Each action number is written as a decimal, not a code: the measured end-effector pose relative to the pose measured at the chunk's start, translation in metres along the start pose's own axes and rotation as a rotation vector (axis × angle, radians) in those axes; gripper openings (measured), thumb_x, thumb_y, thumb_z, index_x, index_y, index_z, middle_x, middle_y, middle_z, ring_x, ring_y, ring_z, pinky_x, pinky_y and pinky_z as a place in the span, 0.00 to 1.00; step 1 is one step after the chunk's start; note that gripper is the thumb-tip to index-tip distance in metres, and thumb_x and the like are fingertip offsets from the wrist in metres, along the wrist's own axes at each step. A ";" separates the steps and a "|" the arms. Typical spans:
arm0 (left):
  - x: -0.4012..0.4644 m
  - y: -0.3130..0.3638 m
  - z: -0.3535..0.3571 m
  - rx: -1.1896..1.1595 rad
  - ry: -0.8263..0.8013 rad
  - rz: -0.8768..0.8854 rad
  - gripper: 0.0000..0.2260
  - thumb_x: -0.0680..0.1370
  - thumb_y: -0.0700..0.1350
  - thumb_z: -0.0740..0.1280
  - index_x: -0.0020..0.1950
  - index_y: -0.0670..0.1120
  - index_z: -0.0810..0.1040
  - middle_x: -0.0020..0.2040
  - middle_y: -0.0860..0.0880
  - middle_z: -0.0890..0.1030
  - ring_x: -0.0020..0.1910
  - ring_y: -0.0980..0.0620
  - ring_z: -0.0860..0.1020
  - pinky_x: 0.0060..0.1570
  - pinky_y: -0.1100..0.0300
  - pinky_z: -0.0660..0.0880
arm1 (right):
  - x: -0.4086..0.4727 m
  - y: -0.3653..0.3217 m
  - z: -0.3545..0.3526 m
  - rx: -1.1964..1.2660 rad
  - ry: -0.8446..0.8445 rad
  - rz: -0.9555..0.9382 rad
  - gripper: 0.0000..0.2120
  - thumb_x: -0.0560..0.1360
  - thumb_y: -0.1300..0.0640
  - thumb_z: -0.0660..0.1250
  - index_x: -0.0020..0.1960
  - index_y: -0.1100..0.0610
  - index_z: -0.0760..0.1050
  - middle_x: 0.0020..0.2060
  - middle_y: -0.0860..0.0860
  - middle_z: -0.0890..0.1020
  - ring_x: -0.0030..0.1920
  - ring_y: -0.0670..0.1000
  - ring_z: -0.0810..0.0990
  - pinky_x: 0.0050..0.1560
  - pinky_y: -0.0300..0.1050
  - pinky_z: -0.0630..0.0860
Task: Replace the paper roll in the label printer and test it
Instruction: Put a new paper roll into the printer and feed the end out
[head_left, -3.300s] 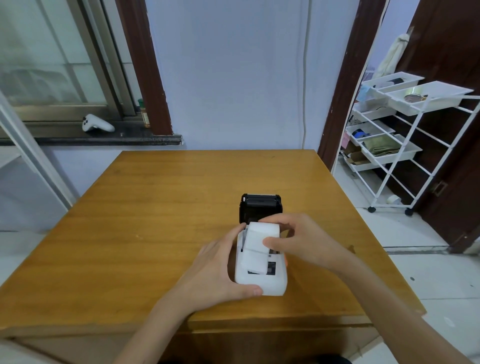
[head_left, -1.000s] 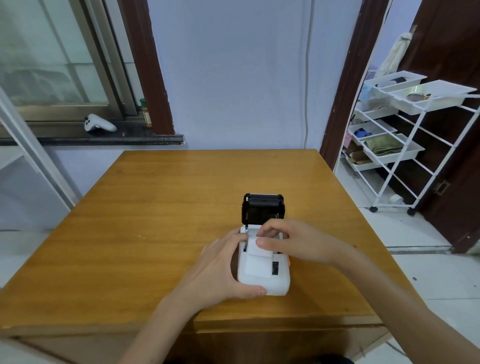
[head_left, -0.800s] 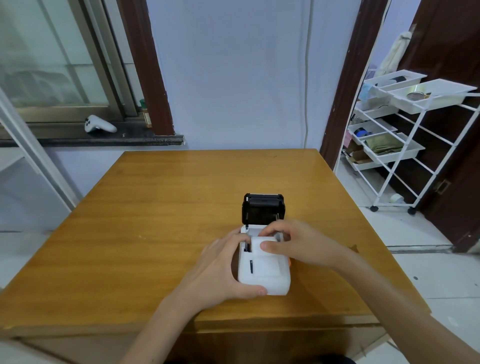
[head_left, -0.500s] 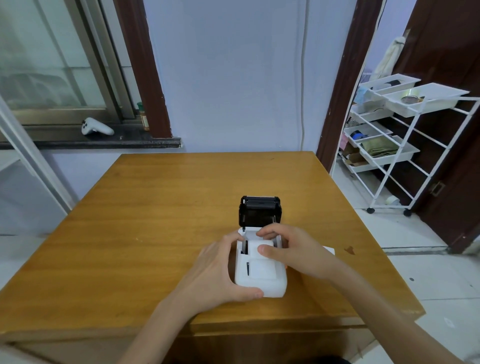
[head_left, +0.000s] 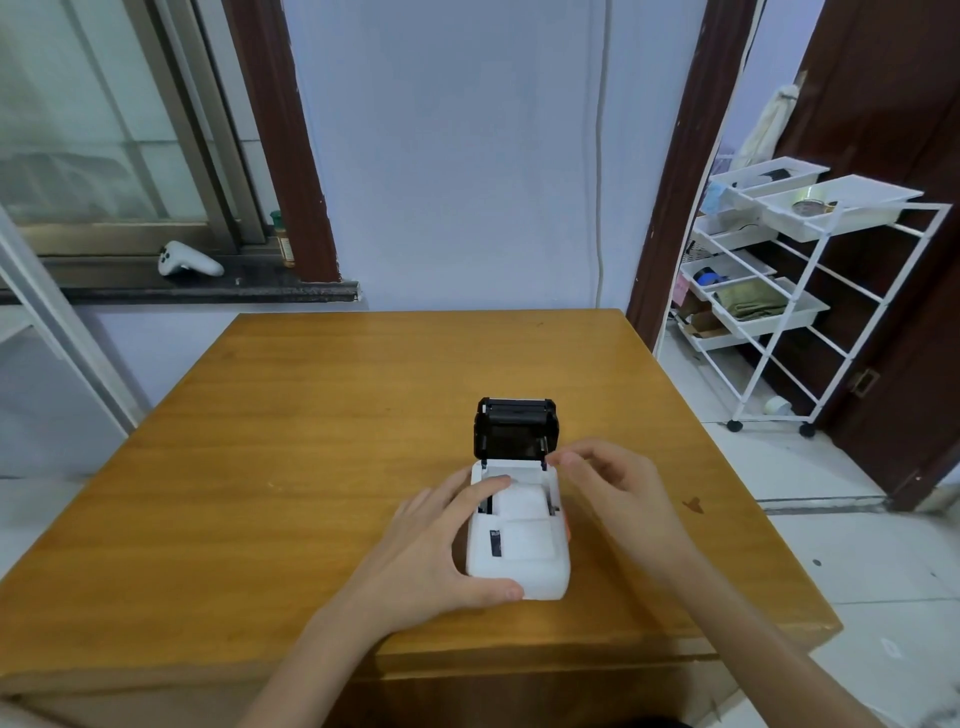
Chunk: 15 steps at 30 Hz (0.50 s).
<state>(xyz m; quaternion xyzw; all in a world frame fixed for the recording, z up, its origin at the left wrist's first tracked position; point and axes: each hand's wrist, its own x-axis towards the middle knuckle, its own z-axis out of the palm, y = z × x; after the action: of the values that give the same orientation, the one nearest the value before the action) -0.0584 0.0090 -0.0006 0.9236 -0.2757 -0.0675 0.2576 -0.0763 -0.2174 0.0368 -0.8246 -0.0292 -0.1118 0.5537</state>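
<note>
A small white label printer (head_left: 524, 564) sits near the front edge of the wooden table (head_left: 311, 426). Its black lid (head_left: 516, 428) stands open and upright at the far end. A white paper roll (head_left: 522, 503) lies in the open bay, with a strip of paper lying flat over the printer's top. My left hand (head_left: 441, 545) grips the printer's left side, thumb at the near corner and a fingertip at the bay's edge. My right hand (head_left: 613, 488) hovers just right of the printer, fingers loosely curled and holding nothing.
A white game controller (head_left: 188, 260) lies on the dark window sill at the back left. A white wire rack on wheels (head_left: 779, 291) with trays stands in the doorway to the right. A small dark stain (head_left: 693, 503) marks the table right of my hand.
My right hand pressed the roll into the bay, then lifted off to the right. The paper roll now sits in the bay. My left hand kept hold of the printer.
</note>
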 end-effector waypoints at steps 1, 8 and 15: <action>0.000 0.000 -0.001 -0.009 0.003 0.005 0.40 0.63 0.76 0.66 0.69 0.79 0.47 0.78 0.66 0.52 0.70 0.59 0.60 0.70 0.52 0.61 | 0.000 0.001 -0.001 0.034 0.046 0.002 0.08 0.77 0.53 0.64 0.45 0.50 0.82 0.41 0.50 0.84 0.44 0.55 0.80 0.46 0.51 0.77; -0.001 0.002 -0.003 -0.060 0.018 0.013 0.41 0.63 0.75 0.69 0.68 0.79 0.46 0.77 0.68 0.53 0.70 0.61 0.60 0.69 0.54 0.60 | 0.026 -0.009 0.006 0.087 0.059 0.022 0.16 0.79 0.47 0.60 0.66 0.43 0.71 0.58 0.37 0.75 0.55 0.35 0.74 0.49 0.31 0.70; -0.003 0.006 -0.005 -0.136 0.039 -0.022 0.48 0.63 0.72 0.74 0.72 0.76 0.45 0.73 0.67 0.62 0.67 0.60 0.64 0.68 0.52 0.65 | 0.035 -0.010 0.019 0.207 -0.013 0.007 0.12 0.82 0.51 0.56 0.53 0.41 0.78 0.54 0.41 0.83 0.57 0.40 0.79 0.60 0.39 0.74</action>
<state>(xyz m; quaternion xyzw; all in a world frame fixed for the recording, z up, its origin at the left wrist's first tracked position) -0.0620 0.0084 0.0069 0.9080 -0.2552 -0.0708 0.3246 -0.0409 -0.1986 0.0465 -0.7638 -0.0414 -0.1008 0.6361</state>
